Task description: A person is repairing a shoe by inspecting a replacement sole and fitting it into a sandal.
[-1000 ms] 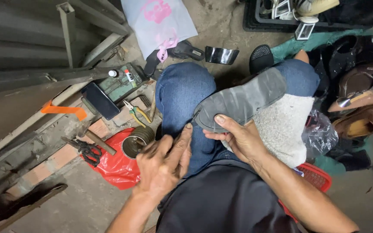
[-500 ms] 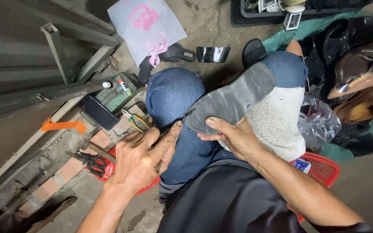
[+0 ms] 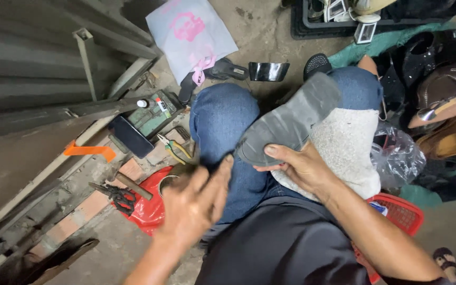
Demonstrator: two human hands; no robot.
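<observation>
Since half a second ago my left hand has dropped lower, blurred, fingers spread, holding nothing. Right hand clamps the grey shoe sole-up on my knee.

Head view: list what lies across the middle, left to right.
Orange strip → black phone → pliers → left hand → grey shoe sole → white cloth → clear plastic bag → brown shoes.

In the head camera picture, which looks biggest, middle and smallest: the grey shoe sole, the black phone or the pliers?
1. Grey shoe sole, held by the right hand, nearer the camera.
2. Black phone.
3. Pliers, close to the phone's size, so unsure.
</observation>
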